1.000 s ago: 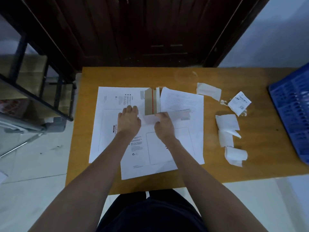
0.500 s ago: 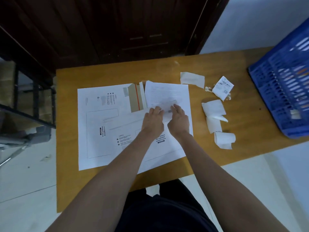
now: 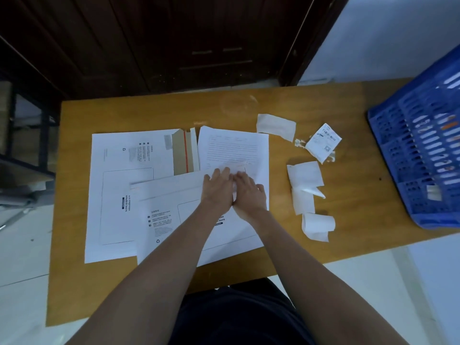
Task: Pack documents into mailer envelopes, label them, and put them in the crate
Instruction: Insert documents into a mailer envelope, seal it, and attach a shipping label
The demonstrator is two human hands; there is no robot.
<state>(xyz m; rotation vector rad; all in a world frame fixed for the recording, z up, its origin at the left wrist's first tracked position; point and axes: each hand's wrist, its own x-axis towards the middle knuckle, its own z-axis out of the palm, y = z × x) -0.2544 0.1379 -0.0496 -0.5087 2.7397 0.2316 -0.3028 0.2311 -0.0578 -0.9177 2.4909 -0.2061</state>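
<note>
Two white mailer envelopes lie on the wooden table [image 3: 149, 113]. The left envelope [image 3: 119, 185] has its flap open, showing a brown inside with a red strip. The front envelope [image 3: 174, 212] lies tilted over it, flap folded down. My left hand [image 3: 217, 189] and my right hand [image 3: 249, 194] rest side by side, palms down, on the right end of that flap, fingers fairly flat. A printed document sheet [image 3: 234, 145] lies just beyond my fingers, with a thin translucent strip [image 3: 236, 165] on it. The blue crate [image 3: 398, 150] stands at the right.
Right of the document lie a printed label [image 3: 323, 141], a blank paper piece [image 3: 276, 125] and curled backing papers [image 3: 305, 178], with one [image 3: 317, 226] nearer the front edge. A dark wooden cabinet stands behind the table. A metal rack is at the left.
Both hands have moved right along the front envelope's top edge and now lie close together. The translucent strip that my right hand held a second ago now lies on the document.
</note>
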